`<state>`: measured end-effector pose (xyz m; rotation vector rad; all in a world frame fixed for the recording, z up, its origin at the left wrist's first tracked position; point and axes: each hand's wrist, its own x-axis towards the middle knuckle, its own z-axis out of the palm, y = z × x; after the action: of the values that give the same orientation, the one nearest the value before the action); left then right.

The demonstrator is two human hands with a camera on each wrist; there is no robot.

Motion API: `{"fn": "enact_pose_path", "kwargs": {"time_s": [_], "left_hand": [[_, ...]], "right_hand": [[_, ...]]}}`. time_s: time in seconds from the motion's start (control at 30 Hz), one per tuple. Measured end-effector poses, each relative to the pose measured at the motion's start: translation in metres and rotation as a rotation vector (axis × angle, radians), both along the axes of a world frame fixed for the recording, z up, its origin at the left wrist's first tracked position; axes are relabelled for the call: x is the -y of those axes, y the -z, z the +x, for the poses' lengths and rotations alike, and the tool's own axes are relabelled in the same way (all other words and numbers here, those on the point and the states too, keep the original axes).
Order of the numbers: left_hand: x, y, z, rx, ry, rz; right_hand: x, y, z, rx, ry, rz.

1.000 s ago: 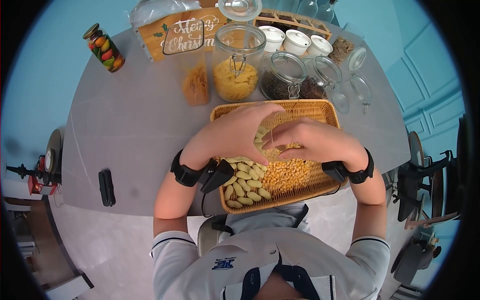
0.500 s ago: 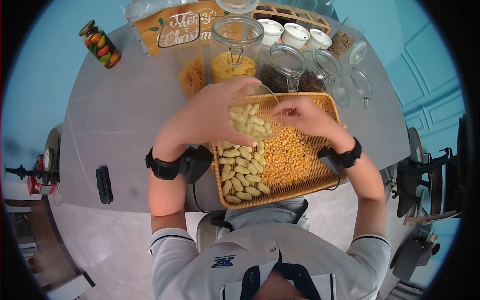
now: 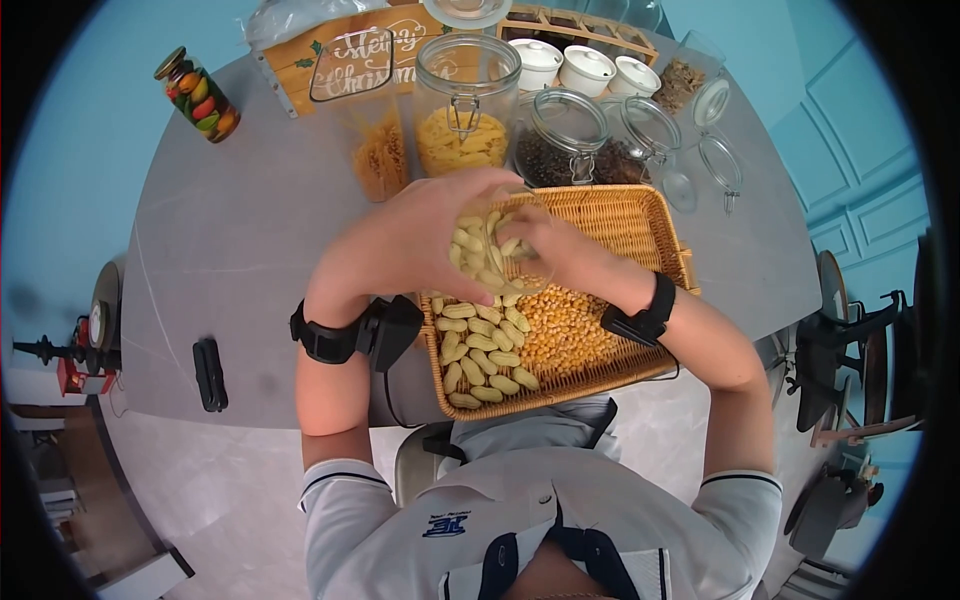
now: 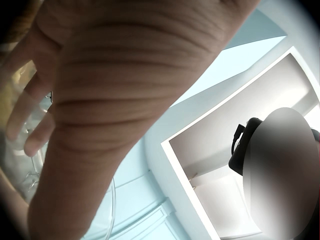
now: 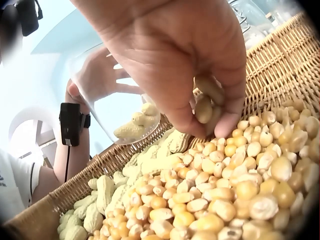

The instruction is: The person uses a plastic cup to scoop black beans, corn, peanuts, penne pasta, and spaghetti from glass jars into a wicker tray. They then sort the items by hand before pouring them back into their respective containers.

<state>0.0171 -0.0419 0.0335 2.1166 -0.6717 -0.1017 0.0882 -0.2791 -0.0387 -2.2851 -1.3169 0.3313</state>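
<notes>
In the head view the left hand (image 3: 420, 235) grips a clear container (image 5: 112, 117) from its left side, tilted over a wicker basket (image 3: 610, 205). Peanuts (image 5: 137, 125) lie inside it. The right hand (image 3: 570, 255) overlaps the container's mouth in the head view. Seen from the right wrist, its curled fingers pinch a few peanuts (image 5: 205, 102) just above the corn kernels (image 5: 220, 165). Loose peanuts (image 3: 485, 350) fill the basket's left part, beside the corn. In the left wrist view the left hand's thumb side hides most of the container.
Along the basket's far side stand a pasta jar (image 3: 462, 135), a tall spaghetti container (image 3: 380, 150) and clip-top jars (image 3: 560, 145) of dark contents. Behind are white lidded pots (image 3: 587, 70). A jar of colourful vegetables (image 3: 200, 100) and a black object (image 3: 209, 375) are at left.
The left hand and the container have moved left from over the basket's middle. The right hand first drew away to the right, then came back left to the container's mouth.
</notes>
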Motion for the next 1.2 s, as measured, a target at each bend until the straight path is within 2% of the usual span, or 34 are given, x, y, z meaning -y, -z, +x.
{"fn": "enact_pose_path", "kwargs": {"time_s": [0.1, 0.2, 0.23, 0.3, 0.4, 0.5, 0.6, 0.7, 0.83, 1.2], "left_hand": [[-0.001, 0.0, 0.001, -0.01, -0.013, 0.003], [0.0, 0.002, 0.002, -0.002, -0.032, 0.016], [0.0, 0.002, 0.002, -0.006, -0.034, 0.028], [0.0, 0.003, 0.003, -0.013, -0.037, 0.048], [0.0, 0.011, 0.007, 0.014, -0.007, 0.015], [0.005, 0.016, 0.008, 0.001, 0.025, 0.0], [0.013, 0.018, 0.011, 0.003, 0.071, -0.029], [0.02, 0.014, 0.008, -0.03, 0.063, 0.005], [0.021, 0.01, 0.003, 0.025, 0.054, 0.028], [0.022, 0.013, 0.002, 0.078, 0.144, 0.026]], "right_hand": [[0.005, 0.01, 0.012, -0.149, 0.011, 0.103], [0.019, 0.003, 0.024, -0.258, 0.038, 0.094], [0.024, -0.001, 0.025, -0.362, 0.096, 0.129], [0.036, -0.018, 0.026, -0.565, 0.214, 0.196], [0.054, -0.06, 0.017, -0.504, 0.309, 0.329], [0.051, -0.108, -0.009, -0.563, 0.361, 0.402], [0.036, -0.111, -0.028, -0.462, 0.108, 0.266], [0.015, -0.105, -0.038, -0.049, -0.064, 0.145], [0.007, -0.097, -0.039, -0.045, -0.113, 0.053], [-0.009, -0.089, -0.03, -0.238, -0.309, -0.321]]}}
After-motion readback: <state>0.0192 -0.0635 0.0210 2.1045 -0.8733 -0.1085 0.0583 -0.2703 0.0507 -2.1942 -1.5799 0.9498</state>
